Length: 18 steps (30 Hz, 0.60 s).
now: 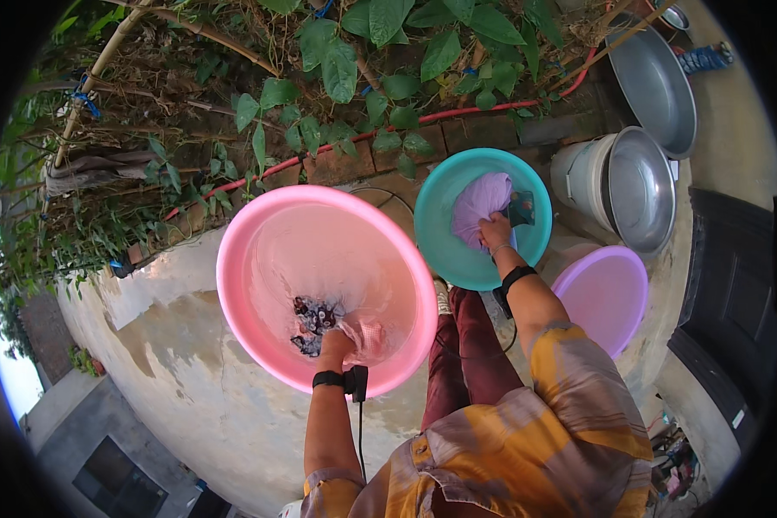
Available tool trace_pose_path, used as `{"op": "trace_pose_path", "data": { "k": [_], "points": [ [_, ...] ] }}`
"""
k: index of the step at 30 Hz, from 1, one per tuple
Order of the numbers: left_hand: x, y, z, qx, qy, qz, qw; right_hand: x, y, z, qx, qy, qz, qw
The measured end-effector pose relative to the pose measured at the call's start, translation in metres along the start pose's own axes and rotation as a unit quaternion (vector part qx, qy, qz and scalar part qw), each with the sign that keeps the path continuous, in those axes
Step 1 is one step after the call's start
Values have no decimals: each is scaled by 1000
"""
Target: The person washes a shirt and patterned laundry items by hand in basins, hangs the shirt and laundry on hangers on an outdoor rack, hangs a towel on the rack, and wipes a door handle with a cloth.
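A lilac cloth [482,200] is bunched in the teal basin [432,216], where it is gripped at its lower right edge by the curled fingers of the right hand [495,231]. A dark green patterned cloth [523,207] lies just beside it. In the pink basin [233,281], a dark patterned cloth [313,316] and a pink checked cloth [369,338] are partly covered by water [328,246]; the left hand [337,344] is lowered between them, and whether anything is gripped there cannot be told, as its fingers are hidden.

All the cloths are judged soft, limp and hard to damage. The soaked pair can be expected to feel heavy and slippery once lifted, so each is best gathered in a full fist near its middle. The lilac cloth, thinner in appearance, is probably lighter and is best held by a thick bunched fold rather than a single layer.
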<state>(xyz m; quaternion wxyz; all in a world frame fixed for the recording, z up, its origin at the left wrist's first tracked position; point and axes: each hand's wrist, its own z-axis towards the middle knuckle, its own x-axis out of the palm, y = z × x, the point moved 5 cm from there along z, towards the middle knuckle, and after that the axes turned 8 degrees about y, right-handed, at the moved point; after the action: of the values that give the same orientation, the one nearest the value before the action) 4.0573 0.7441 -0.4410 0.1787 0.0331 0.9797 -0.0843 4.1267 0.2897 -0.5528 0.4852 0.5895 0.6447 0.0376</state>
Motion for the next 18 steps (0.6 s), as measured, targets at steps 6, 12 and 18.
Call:
{"op": "trace_pose_path", "data": {
  "k": [6, 12, 18],
  "points": [
    [-12, 9, -120, 0, -183, -266, 947, -56, 114, -133, 115, 111, 313, 936],
    [-16, -16, -198, -3, -392, -229, 891, -117, 197, -211, -22, 169, 432, 886],
    [-38, -41, -267, 61, -446, -300, 841, -175, 258, -289, -92, 182, 451, 869]
  ]
}}
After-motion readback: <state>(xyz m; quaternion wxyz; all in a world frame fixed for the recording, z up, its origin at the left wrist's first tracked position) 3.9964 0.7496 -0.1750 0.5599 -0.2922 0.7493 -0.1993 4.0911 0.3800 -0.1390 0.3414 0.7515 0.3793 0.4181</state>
